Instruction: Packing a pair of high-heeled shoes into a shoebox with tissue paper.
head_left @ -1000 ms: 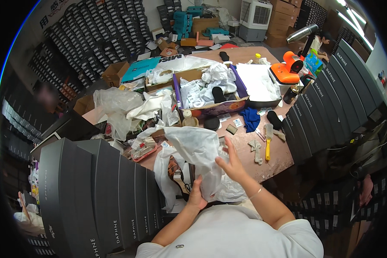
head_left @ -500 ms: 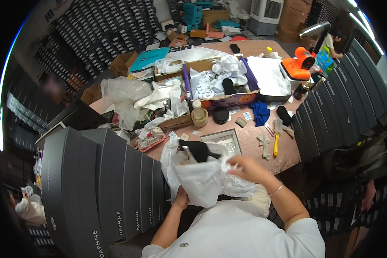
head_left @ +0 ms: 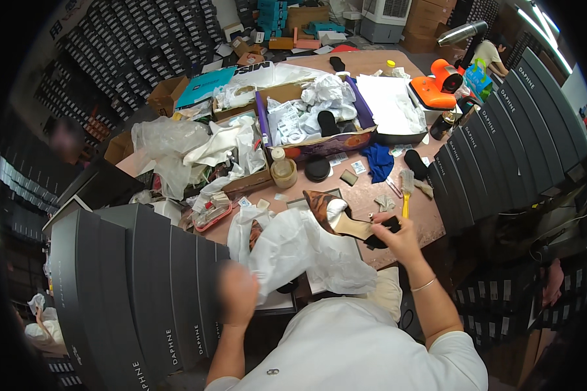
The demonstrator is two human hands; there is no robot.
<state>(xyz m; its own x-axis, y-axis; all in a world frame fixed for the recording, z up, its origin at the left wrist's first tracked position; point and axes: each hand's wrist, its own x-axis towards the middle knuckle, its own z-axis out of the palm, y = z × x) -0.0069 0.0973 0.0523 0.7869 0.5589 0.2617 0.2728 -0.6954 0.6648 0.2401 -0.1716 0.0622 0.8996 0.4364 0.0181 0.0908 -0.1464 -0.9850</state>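
My right hand (head_left: 399,236) is closed on the black heel end of a sandal (head_left: 353,227). The sandal has a brown and black patterned upper, a beige insole and white stuffing in the toe. It is held above an open box on the table. White tissue paper (head_left: 285,244) spreads in front of me, beside the sandal. A second patterned piece, perhaps the other sandal (head_left: 255,233), shows partly among the tissue at the left. My left hand (head_left: 239,294) is at the tissue's left edge, beside the stacked boxes; its fingers are blurred.
Dark shoe boxes stand in stacks at the left (head_left: 147,280) and right (head_left: 502,143). On the table (head_left: 287,194) are a purple-sided box (head_left: 336,144) of crumpled paper, a glue jar (head_left: 284,171), a black round tin (head_left: 317,169), a blue cloth (head_left: 377,161), a yellow-handled brush (head_left: 406,192) and an orange device (head_left: 435,90).
The sandal has come out of the tissue into my right hand, which has moved slightly up and right. My left hand has shifted left, and the tissue has sunk lower and spread out.
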